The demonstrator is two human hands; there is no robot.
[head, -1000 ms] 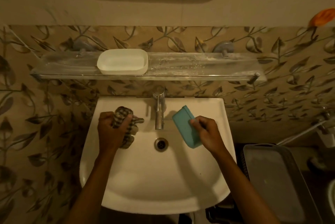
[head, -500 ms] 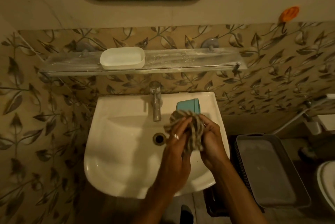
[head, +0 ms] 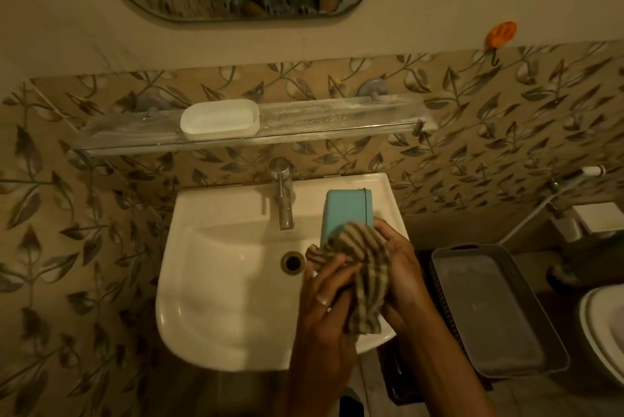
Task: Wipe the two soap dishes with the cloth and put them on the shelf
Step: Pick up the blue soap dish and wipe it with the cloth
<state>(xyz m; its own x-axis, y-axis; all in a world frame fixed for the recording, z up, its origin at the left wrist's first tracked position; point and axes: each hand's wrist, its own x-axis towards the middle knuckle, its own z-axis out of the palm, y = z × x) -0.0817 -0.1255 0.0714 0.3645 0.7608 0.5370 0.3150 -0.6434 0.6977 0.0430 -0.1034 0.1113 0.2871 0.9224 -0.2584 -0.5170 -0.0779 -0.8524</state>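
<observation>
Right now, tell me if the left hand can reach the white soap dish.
Probably yes: only the tap stands near the way from the left hand to the white soap dish, though that hand grips the cloth.

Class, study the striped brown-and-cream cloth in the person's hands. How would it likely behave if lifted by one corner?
Probably floppy: the striped brown-and-cream cloth bunches and folds over the teal plastic soap dish. Likely light for its size: its loose end droops softly beside the left hand. Unlikely to slip, as the weave looks coarse.
</observation>
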